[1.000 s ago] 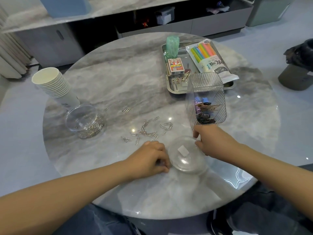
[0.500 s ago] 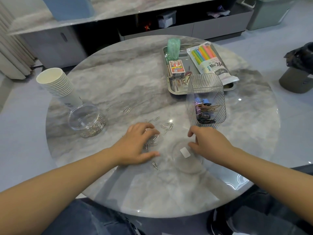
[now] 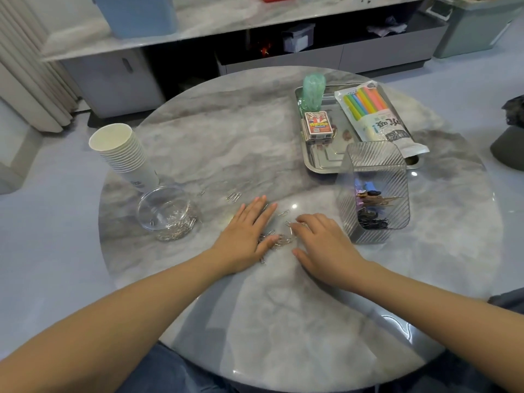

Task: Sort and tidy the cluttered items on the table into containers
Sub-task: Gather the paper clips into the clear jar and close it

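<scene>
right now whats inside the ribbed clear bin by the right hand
The ribbed bin holds binder clips: blue, purple and brownish ones on top, black ones at the bottom. The ribbed wall blurs them, so their count and anything beneath cannot be seen.

A single head-worn, wide-angle view is given, aimed forward and steeply down from close above the round grey marble-patterned table; the grey floor and a low cabinet are taken in beyond.
</scene>
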Action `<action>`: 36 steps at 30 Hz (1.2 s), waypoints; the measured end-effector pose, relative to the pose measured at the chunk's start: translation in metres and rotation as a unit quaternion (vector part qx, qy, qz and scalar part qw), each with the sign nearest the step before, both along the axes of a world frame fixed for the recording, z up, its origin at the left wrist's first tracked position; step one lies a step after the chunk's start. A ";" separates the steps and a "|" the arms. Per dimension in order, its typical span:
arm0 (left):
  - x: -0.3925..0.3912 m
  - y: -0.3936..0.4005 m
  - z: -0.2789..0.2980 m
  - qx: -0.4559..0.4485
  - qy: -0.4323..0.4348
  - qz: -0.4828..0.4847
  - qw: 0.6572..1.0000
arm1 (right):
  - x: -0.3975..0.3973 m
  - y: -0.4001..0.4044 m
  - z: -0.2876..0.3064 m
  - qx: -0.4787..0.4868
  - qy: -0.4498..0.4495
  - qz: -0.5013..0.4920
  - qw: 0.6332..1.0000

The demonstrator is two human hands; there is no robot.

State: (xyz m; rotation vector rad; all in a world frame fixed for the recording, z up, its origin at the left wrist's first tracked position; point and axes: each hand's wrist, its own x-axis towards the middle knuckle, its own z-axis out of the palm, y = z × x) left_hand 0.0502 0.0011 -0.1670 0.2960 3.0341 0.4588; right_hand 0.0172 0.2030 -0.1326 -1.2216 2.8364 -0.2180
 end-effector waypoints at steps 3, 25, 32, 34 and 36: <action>0.005 -0.005 0.002 -0.025 0.014 0.011 1.000 | -0.002 -0.003 -0.002 0.059 -0.018 -0.032 0.998; -0.033 -0.034 0.009 0.040 -0.023 0.292 0.955 | 0.015 -0.085 -0.011 0.044 -0.152 -0.100 0.982; -0.034 -0.033 0.009 0.095 -0.092 0.241 0.961 | 0.014 -0.092 -0.018 0.008 -0.164 -0.196 0.967; -0.028 -0.027 0.011 0.146 -0.088 0.167 0.971 | 0.016 -0.094 -0.021 -0.036 -0.179 -0.167 0.969; -0.023 -0.023 0.012 0.177 -0.082 0.108 0.975 | 0.017 -0.094 -0.023 -0.070 -0.165 -0.161 0.970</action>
